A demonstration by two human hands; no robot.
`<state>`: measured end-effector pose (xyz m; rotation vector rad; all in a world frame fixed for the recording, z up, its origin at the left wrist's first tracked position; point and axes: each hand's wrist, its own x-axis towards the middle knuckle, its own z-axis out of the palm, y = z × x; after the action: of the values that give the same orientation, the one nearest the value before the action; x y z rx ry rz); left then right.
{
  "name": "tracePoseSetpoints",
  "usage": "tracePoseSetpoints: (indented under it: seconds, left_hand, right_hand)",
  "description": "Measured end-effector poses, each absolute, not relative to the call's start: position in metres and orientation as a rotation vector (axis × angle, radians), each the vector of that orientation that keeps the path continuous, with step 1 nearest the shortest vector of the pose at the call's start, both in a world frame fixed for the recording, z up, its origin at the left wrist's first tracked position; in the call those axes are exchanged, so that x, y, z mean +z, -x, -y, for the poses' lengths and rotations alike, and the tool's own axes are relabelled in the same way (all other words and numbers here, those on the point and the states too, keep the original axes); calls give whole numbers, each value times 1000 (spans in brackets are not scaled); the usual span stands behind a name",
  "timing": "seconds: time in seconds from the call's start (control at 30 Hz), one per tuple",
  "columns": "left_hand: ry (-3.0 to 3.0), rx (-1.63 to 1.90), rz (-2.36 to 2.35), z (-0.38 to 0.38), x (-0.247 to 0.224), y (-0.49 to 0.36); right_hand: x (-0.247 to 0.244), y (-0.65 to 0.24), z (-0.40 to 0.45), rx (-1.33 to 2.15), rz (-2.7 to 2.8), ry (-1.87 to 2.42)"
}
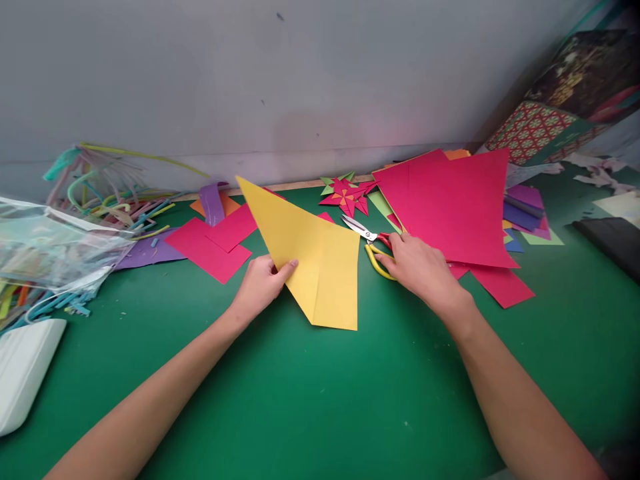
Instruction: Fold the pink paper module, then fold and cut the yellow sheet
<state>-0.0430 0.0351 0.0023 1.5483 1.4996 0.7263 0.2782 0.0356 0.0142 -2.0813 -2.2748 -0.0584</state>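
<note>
My left hand [264, 283] pinches the lower left edge of a yellow sheet of paper [320, 260], thumb on top. The sheet is folded, with a crease near its lower middle and a long point reaching up to the left. To its right, my right hand [423, 270] has its fingers at the handles of a pair of scissors [373, 243], one handle red and one yellow. The blades are slightly apart and point up and left, close to the sheet's upper right corner. Part of the handles is hidden by my fingers.
A layered paper star [345, 195] lies by the wall. Large red sheets [455, 207] are stacked at right, smaller red pieces [215, 250] at left. Pipe cleaners [100, 190], a clear plastic bag [60, 243] and a white object [27, 373] are far left; a dark flat object [613, 243] is far right.
</note>
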Motion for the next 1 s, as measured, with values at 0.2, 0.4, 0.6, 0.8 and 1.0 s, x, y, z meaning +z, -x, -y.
tracePoseSetpoints:
  seconds: [0.2, 0.4, 0.6, 0.8, 1.0]
  left_hand:
    - [-1508, 790, -1421, -44, 4, 53]
    - [-1354, 1030, -1393, -46, 6, 58]
    - [-1224, 1125, -1328, -41, 4, 52]
    - [-1241, 1072, -1248, -25, 6, 38]
    - [-1258, 1071, -1258, -21, 10, 33]
  right_hand:
    - [5, -273, -39, -118, 2402, 2026]
    - [2, -277, -50, 429, 1910, 1819]
    - [22, -252, -43, 1217, 1138, 1221]
    - [15, -223, -30, 1269, 944, 1182]
    - [-1, -212, -29, 1275, 797, 1219]
